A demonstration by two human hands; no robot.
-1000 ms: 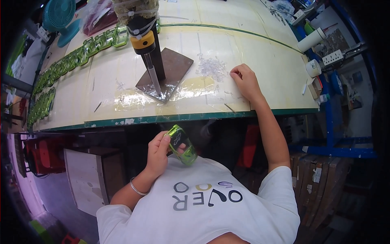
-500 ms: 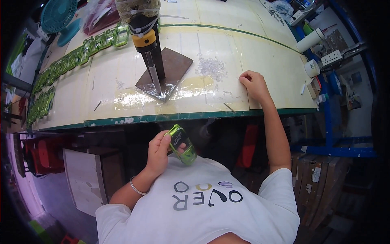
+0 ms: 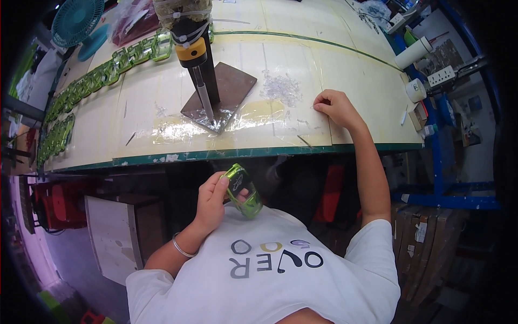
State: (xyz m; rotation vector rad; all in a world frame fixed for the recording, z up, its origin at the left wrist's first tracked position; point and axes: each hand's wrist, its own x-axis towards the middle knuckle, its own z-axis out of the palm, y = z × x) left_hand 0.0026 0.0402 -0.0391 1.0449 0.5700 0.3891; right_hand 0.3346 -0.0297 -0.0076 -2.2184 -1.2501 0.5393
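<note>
My left hand (image 3: 209,204) is closed round one side of a green see-through plastic shell (image 3: 249,207) with a dark panel, held tilted in front of my shirt below the table edge. Over the table my right hand (image 3: 339,108) has its thumb and curled fingers drawn together. Whatever may be between those fingertips is too small to make out. Just left of that hand lies a scatter of small clear plastic pieces (image 3: 281,89). A pen-shaped tool with a yellow collar (image 3: 192,53) stands point down over a brown plate (image 3: 235,82).
Rows of similar green shells (image 3: 110,73) run along the table's left side. Behind them stands a teal fan (image 3: 77,22). The table's green front edge (image 3: 243,154) lies between my hands. At right are a white tape roll (image 3: 415,90) and a power strip (image 3: 441,77).
My right hand has shifted slightly left and up, towards the clear pieces, its fingers still drawn together. My left hand keeps the green shell in nearly the same place.
</note>
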